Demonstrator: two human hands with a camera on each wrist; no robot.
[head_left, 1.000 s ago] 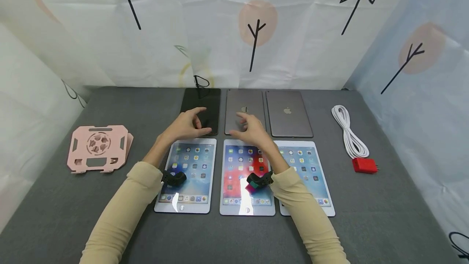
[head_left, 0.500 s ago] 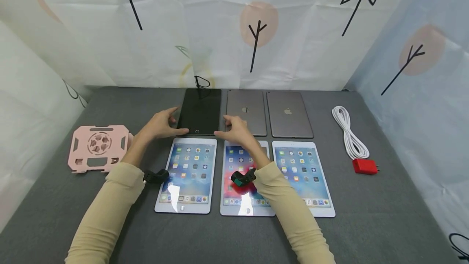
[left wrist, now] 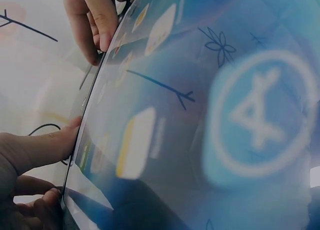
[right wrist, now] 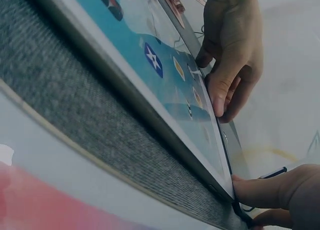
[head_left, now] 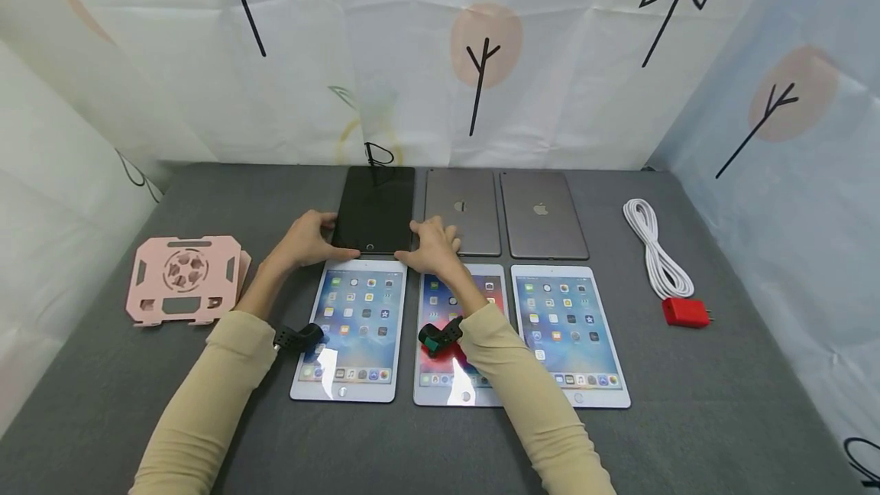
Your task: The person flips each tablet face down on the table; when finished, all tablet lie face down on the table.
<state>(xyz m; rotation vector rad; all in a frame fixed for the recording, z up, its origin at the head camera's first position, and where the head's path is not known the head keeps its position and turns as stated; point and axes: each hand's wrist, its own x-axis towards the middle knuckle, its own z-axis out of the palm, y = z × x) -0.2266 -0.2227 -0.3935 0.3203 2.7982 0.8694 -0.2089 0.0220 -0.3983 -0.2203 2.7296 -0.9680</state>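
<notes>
Right of the black tablet (head_left: 375,208), two grey tablets (head_left: 543,228); left, pink stand (head_left: 217,250).

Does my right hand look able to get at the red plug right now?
Likely yes, once the right hand leaves the black tablet: nothing upright stands between it and the red plug.

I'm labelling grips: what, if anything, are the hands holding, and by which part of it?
The black tablet, by its near corners: left hand at the left one, right hand at the right.
</notes>
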